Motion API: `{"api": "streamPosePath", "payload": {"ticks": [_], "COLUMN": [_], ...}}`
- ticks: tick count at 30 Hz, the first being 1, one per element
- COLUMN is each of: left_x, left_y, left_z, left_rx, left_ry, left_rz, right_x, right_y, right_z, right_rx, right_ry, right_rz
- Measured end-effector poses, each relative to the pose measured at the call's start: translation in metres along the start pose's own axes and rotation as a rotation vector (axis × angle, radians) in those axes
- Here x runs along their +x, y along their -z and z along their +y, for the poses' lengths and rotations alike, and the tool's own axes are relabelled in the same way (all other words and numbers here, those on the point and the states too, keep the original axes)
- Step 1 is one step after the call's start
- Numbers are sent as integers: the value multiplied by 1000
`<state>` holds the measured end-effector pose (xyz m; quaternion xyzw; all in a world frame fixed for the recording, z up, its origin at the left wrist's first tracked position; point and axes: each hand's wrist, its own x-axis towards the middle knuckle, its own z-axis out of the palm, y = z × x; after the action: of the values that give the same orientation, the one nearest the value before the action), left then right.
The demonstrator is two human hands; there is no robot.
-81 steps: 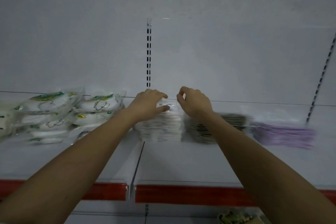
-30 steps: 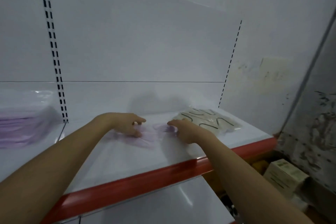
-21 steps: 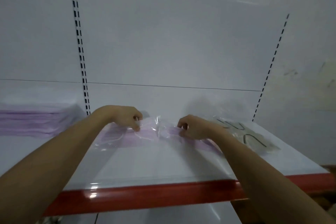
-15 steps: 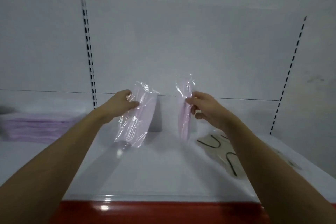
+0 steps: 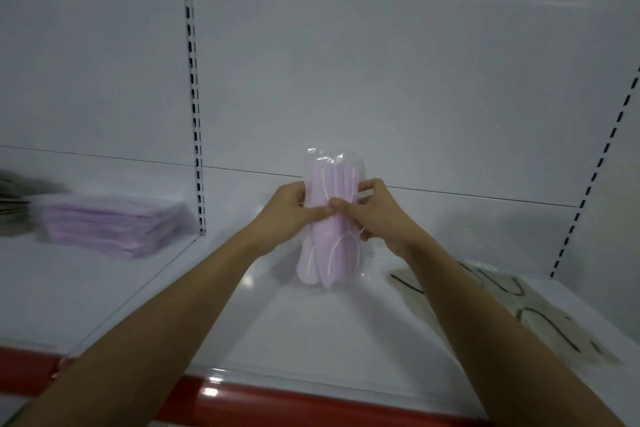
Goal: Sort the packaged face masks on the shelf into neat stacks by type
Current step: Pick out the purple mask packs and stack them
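Pink face masks in clear plastic packets (image 5: 330, 246) stand on end above the white shelf (image 5: 311, 329), pressed together into one bundle. My left hand (image 5: 289, 215) grips the bundle from its left side and my right hand (image 5: 372, 210) grips it from the right, thumbs meeting across the front. A stack of the same pink packaged masks (image 5: 110, 224) lies on the shelf section to the left. Beige masks with black ear loops (image 5: 533, 308) lie flat on the shelf at the right, partly hidden by my right forearm.
A slotted upright (image 5: 195, 121) divides the two shelf sections. A red price strip (image 5: 263, 399) runs along the shelf's front edge. A blurred dark stack (image 5: 14, 198) shows at the far left edge. The white back wall stands close behind the bundle.
Half a second ago each hand held a separate pink packet apart from the other. The two packets are now brought together into one bundle held by both hands.
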<state>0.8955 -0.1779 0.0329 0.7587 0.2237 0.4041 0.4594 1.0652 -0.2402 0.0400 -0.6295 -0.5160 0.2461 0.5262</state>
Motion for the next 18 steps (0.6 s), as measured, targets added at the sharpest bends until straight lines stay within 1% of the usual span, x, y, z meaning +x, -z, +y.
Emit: {"api": "streamPosePath", "payload": {"ticks": [2, 3, 5, 7, 9, 10, 11, 15, 16, 18], "left_x": [1, 1, -3, -9, -16, -19, -21, -28, -30, -30], "left_y": [10, 13, 16, 13, 8, 8, 10, 31, 37, 50], "left_z": [6, 8, 12, 7, -2, -6, -10, -8, -6, -6], "left_rx": [-30, -49, -104, -133, -102, -88, -94, -210, -235, -300], "left_ry": [-36, -61, -83, -52, 15, 40, 56, 114, 124, 121], "left_rz": [77, 81, 61, 22, -14, -15, -14, -45, -38, 23], "right_x": [0, 0, -5, -10, -24, -28, -29, -25, -24, -22], "right_y": [2, 3, 1, -8, -21, -25, -28, -30, -32, -33], "right_z": [-4, -4, -5, 6, 15, 18, 21, 9, 6, 2], "right_rx": [-32, -9, 153, 285, 266, 237, 225, 211, 189, 135], "right_ry": [120, 163, 172, 134, 116, 119, 130, 164, 162, 160], "right_rz": [106, 105, -25, -192, -308, -319, -300, -73, -25, 94]}}
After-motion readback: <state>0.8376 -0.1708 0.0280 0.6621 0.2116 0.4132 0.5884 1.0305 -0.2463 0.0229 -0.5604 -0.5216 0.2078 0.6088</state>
